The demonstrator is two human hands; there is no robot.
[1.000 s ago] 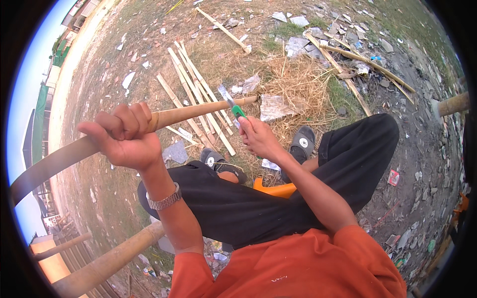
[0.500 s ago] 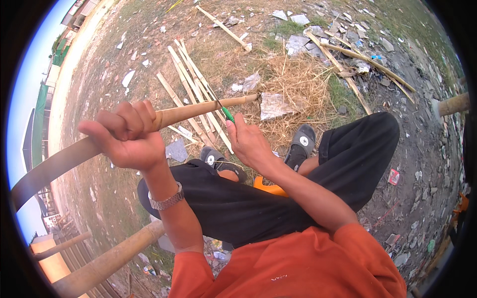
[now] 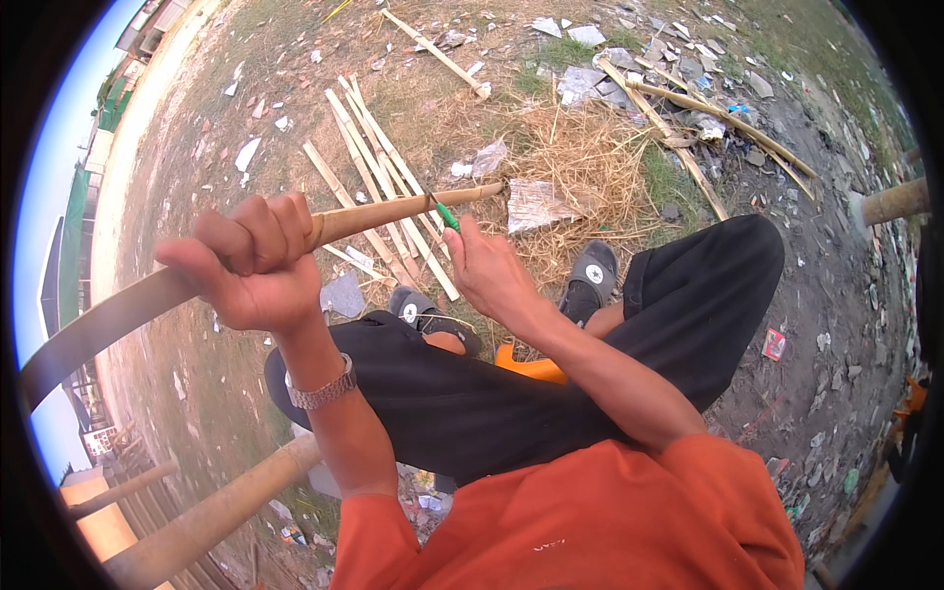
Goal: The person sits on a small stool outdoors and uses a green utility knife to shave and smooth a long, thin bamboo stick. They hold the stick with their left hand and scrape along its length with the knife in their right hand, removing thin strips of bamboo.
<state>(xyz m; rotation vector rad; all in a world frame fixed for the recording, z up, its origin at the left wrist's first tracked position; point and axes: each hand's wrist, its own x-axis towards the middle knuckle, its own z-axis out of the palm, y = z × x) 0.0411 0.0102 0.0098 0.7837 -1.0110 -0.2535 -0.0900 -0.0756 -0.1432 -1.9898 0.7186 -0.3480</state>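
A long bamboo pole (image 3: 374,218) slants across the view, its near end large at the left rim and its far end by a pale flat slab (image 3: 538,205). My left hand (image 3: 254,261), with a metal-banded watch on the wrist, is wrapped round the pole, thumb stretched to the left. Closer to the far end, my right hand (image 3: 495,277) grips a green-handled cutting tool (image 3: 448,217). Its thin dark blade meets the pole; whether it is a knife or a saw I cannot tell.
Several split bamboo strips (image 3: 379,172) lie ahead beside dry straw (image 3: 590,162). More bamboo pieces (image 3: 723,108) rest on rubble at the far right. An orange object (image 3: 531,366) shows under my crossed legs. Thick bamboo poles (image 3: 221,506) stand near my left side.
The view has shifted slightly, moving the ground a little to the left. Both hands keep their grips, and less of the blade shows beyond the pole.
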